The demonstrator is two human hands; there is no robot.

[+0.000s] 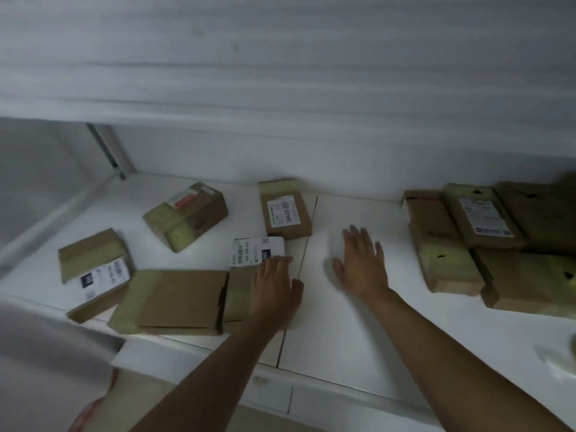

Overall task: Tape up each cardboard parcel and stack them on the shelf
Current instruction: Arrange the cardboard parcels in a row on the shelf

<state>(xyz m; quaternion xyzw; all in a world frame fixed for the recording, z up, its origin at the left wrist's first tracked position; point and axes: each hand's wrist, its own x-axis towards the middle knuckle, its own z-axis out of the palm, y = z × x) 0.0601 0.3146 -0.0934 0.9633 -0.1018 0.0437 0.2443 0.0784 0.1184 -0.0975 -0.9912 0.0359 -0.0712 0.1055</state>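
Note:
Several taped cardboard parcels lie on a white shelf (336, 322). My left hand (274, 291) lies flat, fingers straight, on a labelled parcel (246, 275) at the shelf's front middle, beside a wide flat parcel (177, 300). Fingers spread, my right hand (361, 260) hovers over bare shelf surface and holds nothing; it is blurred. Other parcels sit further left (93, 269), at the back left (187, 213) and at the back middle (285, 210). A cluster of parcels (467, 232) fills the right side.
A white shelf board (280, 73) hangs overhead, and a white back wall (343, 160) closes the compartment. A metal upright (107, 151) stands at the back left corner. White cloth (46, 353) covers the lower left. Drawer fronts (311, 400) run below the shelf edge.

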